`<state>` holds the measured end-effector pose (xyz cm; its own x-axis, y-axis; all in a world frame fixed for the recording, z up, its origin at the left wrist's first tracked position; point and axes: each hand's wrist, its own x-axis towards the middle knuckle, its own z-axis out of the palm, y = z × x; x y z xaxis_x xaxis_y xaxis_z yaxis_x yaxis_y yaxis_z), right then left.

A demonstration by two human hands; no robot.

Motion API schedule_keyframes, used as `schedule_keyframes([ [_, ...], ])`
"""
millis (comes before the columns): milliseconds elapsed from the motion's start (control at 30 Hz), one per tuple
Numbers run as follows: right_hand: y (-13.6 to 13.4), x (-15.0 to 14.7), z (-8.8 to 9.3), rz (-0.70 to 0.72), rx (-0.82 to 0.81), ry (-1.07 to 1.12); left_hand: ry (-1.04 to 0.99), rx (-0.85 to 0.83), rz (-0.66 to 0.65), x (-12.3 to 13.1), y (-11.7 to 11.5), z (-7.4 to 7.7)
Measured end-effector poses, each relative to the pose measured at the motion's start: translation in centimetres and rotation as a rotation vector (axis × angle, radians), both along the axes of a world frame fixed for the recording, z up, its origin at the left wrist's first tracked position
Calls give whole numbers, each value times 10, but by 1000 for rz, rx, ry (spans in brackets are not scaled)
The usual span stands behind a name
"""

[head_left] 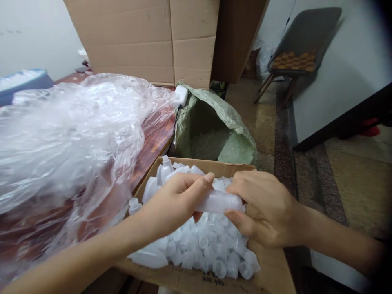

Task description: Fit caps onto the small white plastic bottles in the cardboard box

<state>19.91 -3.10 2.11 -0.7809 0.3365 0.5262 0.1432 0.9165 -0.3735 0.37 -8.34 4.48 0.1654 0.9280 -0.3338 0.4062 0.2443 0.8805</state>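
Note:
A small translucent white plastic bottle [218, 201] lies sideways between both hands, above an open cardboard box [269, 273]. My left hand [173, 202] is wrapped round the bottle's body. My right hand [266, 208] pinches its other end, fingers closed over it. The box below holds several white plastic bottles and many small white caps [208, 247].
A big crumpled clear plastic bag [67, 143] covers the reddish table at left. A green woven sack [220, 130] stands open on the floor behind the box. Large cardboard cartons [147, 41] rise at the back. A grey chair [297, 53] stands far right.

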Motion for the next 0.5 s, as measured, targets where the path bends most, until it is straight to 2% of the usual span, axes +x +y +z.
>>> schedule_keyframes([
  [33,2,-4,0,-57,-31,12,121,205,39,0,2,1],
  [100,12,-11,-3,-269,-32,-8,407,673,172,-3,7,-1],
  [133,19,-13,-6,-404,-15,-43,529,853,227,-5,9,-3],
  [167,26,-15,-9,-524,-3,-94,610,955,238,-7,12,-6],
  [200,32,-16,-12,-605,5,-152,647,974,184,-10,14,-11],
  [233,36,-15,-15,-623,12,-223,658,935,62,-12,14,-16],
  [267,38,-14,-17,-569,15,-322,670,873,-106,-13,14,-23],
  [333,33,-9,-23,-336,-16,-570,742,778,-471,-14,11,-38],
  [367,28,-6,-26,-218,-48,-683,800,757,-611,-13,9,-46],
  [433,15,-4,-33,-92,-105,-834,889,753,-740,-11,4,-60],
  [500,4,-5,-42,-99,-120,-871,902,739,-761,-9,0,-68],
])
